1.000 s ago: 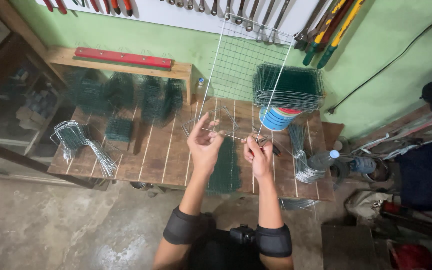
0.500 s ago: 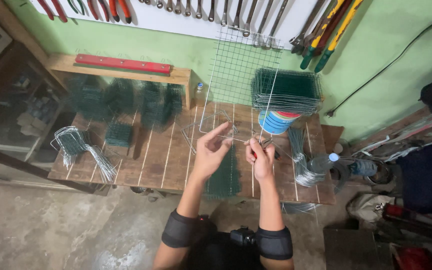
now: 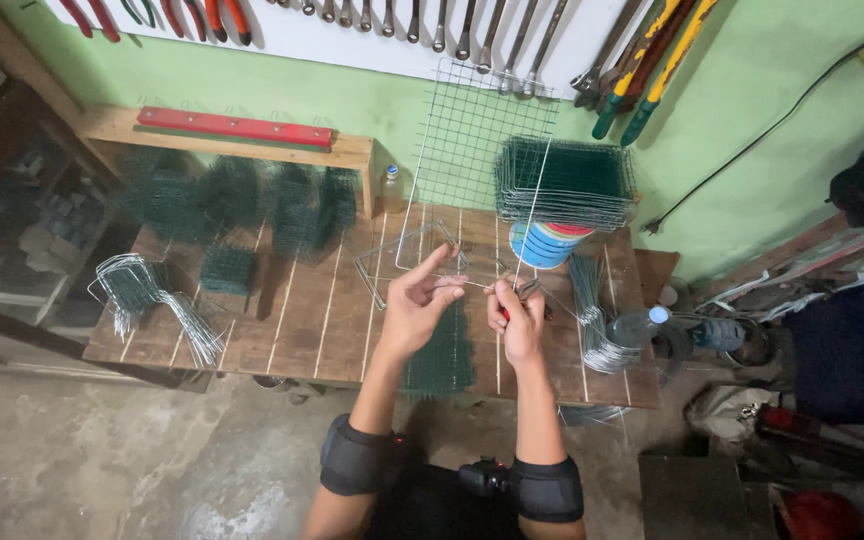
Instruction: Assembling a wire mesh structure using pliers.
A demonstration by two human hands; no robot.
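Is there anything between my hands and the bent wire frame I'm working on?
Nothing visible: the left hand already pinches the wire frame over the wooden table, and the right hand holds a tool against it.

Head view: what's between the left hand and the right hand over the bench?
In the head view, a thin wire piece spans the gap between the left hand and the right hand; below it lies green mesh on the wooden bench.

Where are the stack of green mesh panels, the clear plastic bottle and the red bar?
Stack of green mesh panels (image 3: 567,180), head view, top panel's middle.
Clear plastic bottle (image 3: 634,327), head view, its body.
Red bar (image 3: 234,128), head view, mid-length.
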